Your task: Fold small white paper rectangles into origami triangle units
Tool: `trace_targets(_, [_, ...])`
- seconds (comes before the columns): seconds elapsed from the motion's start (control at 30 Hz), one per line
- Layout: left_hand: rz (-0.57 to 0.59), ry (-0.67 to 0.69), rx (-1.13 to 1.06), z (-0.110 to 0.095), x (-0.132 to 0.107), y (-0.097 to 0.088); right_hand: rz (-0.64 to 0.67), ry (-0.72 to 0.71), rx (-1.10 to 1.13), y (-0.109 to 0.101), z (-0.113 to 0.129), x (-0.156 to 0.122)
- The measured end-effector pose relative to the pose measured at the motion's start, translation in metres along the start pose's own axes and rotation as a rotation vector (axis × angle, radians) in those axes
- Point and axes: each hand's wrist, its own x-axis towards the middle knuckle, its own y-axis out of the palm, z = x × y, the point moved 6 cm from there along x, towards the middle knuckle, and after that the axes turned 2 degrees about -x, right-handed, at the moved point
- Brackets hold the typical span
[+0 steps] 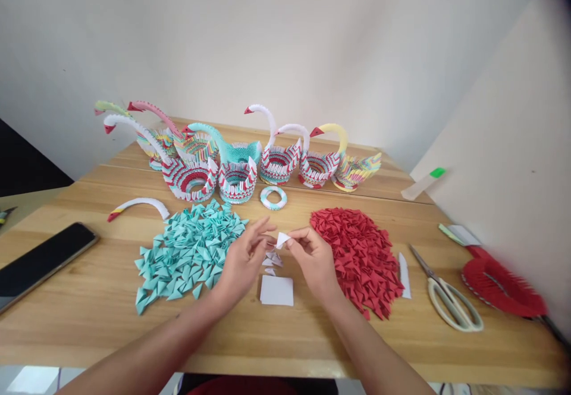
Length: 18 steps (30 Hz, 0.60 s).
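Observation:
Between my hands, above the table's middle, is a small folded white paper piece (pixel 282 240). My right hand (pixel 313 258) pinches it between thumb and fingertips. My left hand (pixel 247 255) is just left of the piece, its fingers apart; whether a fingertip touches the paper is hard to make out. Below lie several small folded white paper triangles (pixel 273 259), partly hidden by my fingers. A stack of white paper rectangles (pixel 277 291) rests nearer to me. Left of my left hand spreads a heap of turquoise folded triangles (pixel 191 252); right of my right hand, a heap of red ones (pixel 357 258).
Several folded-paper swans (pixel 191 178) stand along the back. A white-and-turquoise ring (pixel 273 198) and a loose white swan neck (pixel 140 203) lie before them. A phone (pixel 44 258) is at left. Scissors (pixel 448 297), a green-capped glue bottle (pixel 423 184) and a red paper piece (pixel 502 285) are at right.

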Motion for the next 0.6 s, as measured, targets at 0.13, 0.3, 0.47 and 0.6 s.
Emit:
trace_targets(0.13, [0.099,-0.07,0.057,0.002,0.002,0.005,-0.027,-0.017,-0.007,0.001,0.0,-0.002])
trace_targets(0.3, [0.074,0.076,0.219,-0.014,0.001,0.002,0.01,-0.069,-0.036,0.007,-0.003,-0.005])
trace_targets(0.47, [0.099,0.191,0.286,-0.018,0.0,0.004,0.078,-0.163,-0.142,0.009,0.002,-0.008])
trace_targets(0.6, [0.09,0.255,0.291,-0.02,0.0,0.003,0.115,-0.292,-0.253,0.012,0.012,-0.011])
